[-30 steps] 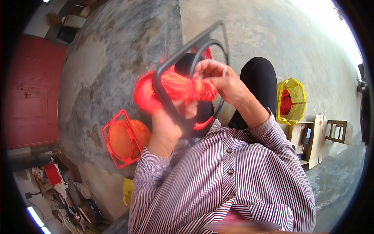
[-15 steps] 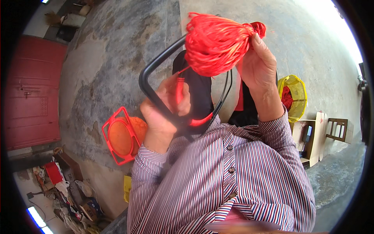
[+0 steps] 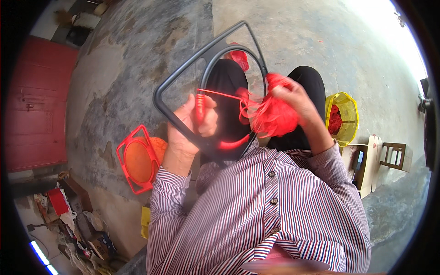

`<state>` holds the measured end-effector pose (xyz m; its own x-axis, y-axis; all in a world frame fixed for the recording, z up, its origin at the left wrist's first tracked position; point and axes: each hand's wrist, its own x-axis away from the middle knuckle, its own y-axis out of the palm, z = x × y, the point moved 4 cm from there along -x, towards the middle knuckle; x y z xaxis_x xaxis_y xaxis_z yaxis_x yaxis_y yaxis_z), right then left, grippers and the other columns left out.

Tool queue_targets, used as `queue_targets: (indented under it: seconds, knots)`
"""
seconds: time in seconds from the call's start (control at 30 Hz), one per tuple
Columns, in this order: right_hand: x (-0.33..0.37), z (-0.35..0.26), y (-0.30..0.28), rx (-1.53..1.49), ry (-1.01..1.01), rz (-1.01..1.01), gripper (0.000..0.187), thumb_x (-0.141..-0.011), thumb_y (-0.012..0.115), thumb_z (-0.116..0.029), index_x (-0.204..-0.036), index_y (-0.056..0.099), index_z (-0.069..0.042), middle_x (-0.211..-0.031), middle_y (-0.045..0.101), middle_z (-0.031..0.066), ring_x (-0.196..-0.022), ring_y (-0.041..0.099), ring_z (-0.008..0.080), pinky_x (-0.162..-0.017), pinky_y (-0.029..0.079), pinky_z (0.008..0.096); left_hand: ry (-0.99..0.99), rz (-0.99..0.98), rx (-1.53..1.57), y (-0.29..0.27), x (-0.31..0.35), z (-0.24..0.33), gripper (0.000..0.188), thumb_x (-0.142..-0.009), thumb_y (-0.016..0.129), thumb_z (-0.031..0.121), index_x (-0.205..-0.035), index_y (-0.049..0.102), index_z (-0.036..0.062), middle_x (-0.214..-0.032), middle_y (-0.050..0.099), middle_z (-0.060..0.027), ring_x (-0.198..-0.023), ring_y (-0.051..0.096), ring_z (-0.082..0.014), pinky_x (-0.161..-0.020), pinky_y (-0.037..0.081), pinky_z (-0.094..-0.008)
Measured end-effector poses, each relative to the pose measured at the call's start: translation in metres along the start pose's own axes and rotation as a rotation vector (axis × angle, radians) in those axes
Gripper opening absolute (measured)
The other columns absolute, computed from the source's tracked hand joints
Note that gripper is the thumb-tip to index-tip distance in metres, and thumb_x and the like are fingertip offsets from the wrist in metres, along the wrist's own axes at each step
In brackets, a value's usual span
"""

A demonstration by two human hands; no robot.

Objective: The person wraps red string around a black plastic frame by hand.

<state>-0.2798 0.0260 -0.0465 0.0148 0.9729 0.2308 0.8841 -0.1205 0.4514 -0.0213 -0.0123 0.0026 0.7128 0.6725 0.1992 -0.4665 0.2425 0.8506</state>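
A black frame with a round ring inside it is tilted above my lap. Red cord is wound in tight coils on the ring's left side, and more red winding covers its lower edge. My left hand closes round the frame at the coils. From their top, a single strand runs right to a loose hank of red cord. My right hand, blurred by motion, pinches the top of this hank just right of the ring. The hank hangs down with its strands spread.
On the left, a red frame with an orange round panel stands on the concrete floor. To the right are a yellow basket holding red cord, an open cardboard box and a small wooden stool. A red object lies beyond my left knee.
My right hand has come down with the hank from above the frame to the ring's right side. The frame has swung into fuller view, still in my left hand.
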Motion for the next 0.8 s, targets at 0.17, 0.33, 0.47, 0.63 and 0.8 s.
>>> queue_targets:
  seconds: [0.17,0.33,0.47,0.63,0.8]
  knots:
    - [-0.031,0.026,0.04,0.421,-0.039,-0.021,0.057,-0.078,0.08,-0.024,-0.115,0.051,0.006,-0.097,0.065,0.0125,-0.088,0.063,0.0154,-0.074,0.051,0.0288,0.111,0.108,-0.254,0.036,-0.009,-0.009,0.043,-0.096,0.053,0.024,-0.128,0.049,-0.005,-0.106,0.061,-0.018,-0.058,0.051,-0.0144,-0.049,0.04,-0.0263]
    - [-0.059,-0.011,0.082,-0.267,-0.092,-0.247,0.042,-0.081,0.077,-0.022,-0.109,0.057,0.002,-0.099,0.063,0.0077,-0.088,0.062,0.0142,-0.079,0.052,0.0272,0.188,0.102,-0.219,0.041,-0.011,-0.024,0.045,-0.092,0.058,0.019,-0.132,0.048,0.0007,-0.11,0.059,-0.0187,-0.064,0.054,-0.016,-0.049,0.041,-0.0274]
    - [-0.054,-0.031,0.105,-0.119,-0.287,-0.64,0.023,-0.084,0.071,-0.019,-0.098,0.068,-0.001,-0.108,0.063,0.0105,-0.1,0.058,0.0188,-0.09,0.046,0.0313,-0.042,-0.088,0.048,0.063,-0.015,-0.041,0.08,-0.087,0.042,0.061,-0.124,0.046,-0.0095,-0.098,0.059,-0.0239,-0.058,0.055,-0.0229,-0.05,0.042,-0.0284]
    - [-0.044,-0.052,0.112,0.069,-0.391,-0.961,0.033,-0.086,0.068,-0.028,-0.099,0.07,0.002,-0.114,0.061,0.0164,-0.109,0.056,0.026,-0.098,0.042,0.037,-0.146,-0.225,0.087,0.054,-0.014,-0.052,0.064,-0.085,0.052,0.048,-0.119,0.049,-0.0065,-0.098,0.059,-0.023,-0.057,0.054,-0.0245,-0.049,0.041,-0.0294]
    - [-0.052,-0.034,0.098,0.06,-0.318,-0.621,0.028,-0.078,0.074,-0.025,-0.091,0.072,0.0,-0.106,0.064,0.0145,-0.112,0.056,0.0282,-0.1,0.042,0.0406,-0.116,-0.007,0.077,0.037,-0.016,-0.047,0.079,-0.075,0.069,0.048,-0.124,0.044,-0.0081,-0.095,0.057,-0.0199,-0.06,0.054,-0.024,-0.048,0.04,-0.0316]
